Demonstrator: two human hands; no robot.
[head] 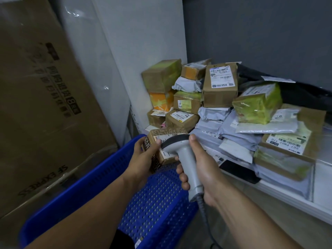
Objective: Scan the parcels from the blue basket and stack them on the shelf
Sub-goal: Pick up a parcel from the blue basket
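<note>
Grey plastic handheld scanner (181, 153): right hand (203, 168), fingers (181, 174) curled round the handle.
Small brown printed cardboard parcel (162, 136): left hand (142, 157) clasps its near end, above the blue perforated plastic basket (100, 169), under the scanner head.
Handling: probably light, stiff; grip opposite faces.
White shelf (287, 203): stacked parcels (220, 85) beyond.

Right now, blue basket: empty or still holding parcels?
Looks empty: the basket floor in view is bare mesh. Part is hidden, so cannot tell there. Left hand holds one parcel, right hand the scanner.
</note>
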